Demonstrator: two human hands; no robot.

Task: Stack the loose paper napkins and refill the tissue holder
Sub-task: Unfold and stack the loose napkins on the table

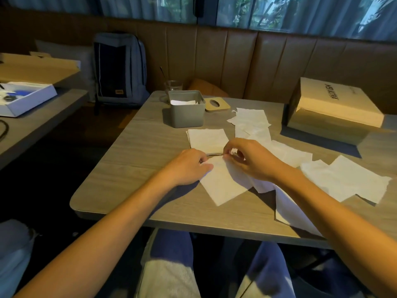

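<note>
Napkin [223, 181] corners are where both hands work, near the front middle of the wooden table [133, 151]. The left hand [189, 166] lies knuckles-up on the sheet's upper left corner, its fingers curled down onto the paper, though whether they pinch it or only press it flat cannot be told. The right hand [251, 158] arches over the sheet's top edge, thumb and forefinger closed in a pinch on that white edge just beside the left hand's fingertips. The napkin itself lies tilted, spreading from between the two hands toward the near table edge. Just beyond the hands lies a squared stack of napkins [207, 137], and behind that stands the grey tissue holder [186, 110], uncovered, with white paper showing inside. Its wooden lid [217, 104], with an oval slot, lies flat just to the right of it. More loose napkins [343, 179] are scattered to the right, some overlapping, one hanging over the near edge under the right forearm. A cardboard box [330, 106] sits at the far right corner and a drinking glass [173, 86] stands behind the holder.
</note>
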